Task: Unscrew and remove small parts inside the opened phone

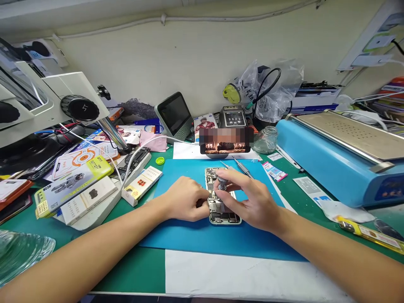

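Observation:
An opened phone point(221, 210) with its insides bare lies on a blue mat point(189, 235) in front of me. My right hand point(249, 200) pinches the grey round cap of a small screwdriver point(222, 184) standing upright over the phone's middle. My left hand point(184, 198) rests on the mat with curled fingers against the phone's left edge, steadying it. Whether those fingers hold anything is hidden.
Two more screwdrivers point(241, 167) lie on the mat beyond the phone. A second phone point(225, 141) with a lit screen stands behind. A blue machine point(341, 155) fills the right, a glass jar point(266, 139) beside it. Boxes point(74, 185) and a microscope arm point(78, 107) crowd the left.

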{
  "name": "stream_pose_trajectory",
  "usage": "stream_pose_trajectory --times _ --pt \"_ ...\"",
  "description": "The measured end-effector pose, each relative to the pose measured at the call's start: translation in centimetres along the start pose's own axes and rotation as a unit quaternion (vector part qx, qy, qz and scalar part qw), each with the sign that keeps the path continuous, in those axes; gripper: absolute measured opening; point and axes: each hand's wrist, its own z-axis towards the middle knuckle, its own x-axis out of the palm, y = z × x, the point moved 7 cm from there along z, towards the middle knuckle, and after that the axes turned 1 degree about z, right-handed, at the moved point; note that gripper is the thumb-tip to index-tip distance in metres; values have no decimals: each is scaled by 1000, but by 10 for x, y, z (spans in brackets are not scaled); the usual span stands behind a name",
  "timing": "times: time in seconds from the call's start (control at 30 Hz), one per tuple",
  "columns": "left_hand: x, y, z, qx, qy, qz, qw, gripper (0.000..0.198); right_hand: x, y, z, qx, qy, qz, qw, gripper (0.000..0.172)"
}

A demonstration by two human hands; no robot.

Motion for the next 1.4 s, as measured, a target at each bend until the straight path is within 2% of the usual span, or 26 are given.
stream_pose_trajectory --times 0.23,0.47,0.63,0.8,1.03,1.23,1.4 --pt "-6 -3 0 0 -12 -8 1000 27 2 1 -2 19 5 12 1000 50" --pt "-16 -2 0 -5 -72 -63 995 37 2 -1 -5 45 4 36 998 49" --pt "-21 0 -1 -5 -117 -127 985 34 -1 -10 -11 111 -2 80 991 57" --pt "-22 1 -2 -8 -132 -175 976 29 2 -14 -15 151 10 122 981 58" --pt "-25 6 0 -10 -130 -226 965 30 7 -6 -13 137 11 154 978 62" --pt "-28 14 -1 38 -108 -267 957 27 17 1 -11 78 78 183 977 66" --pt "-30 14 -3 60 -106 -275 954 21 16 0 -12 88 65 189 976 69"
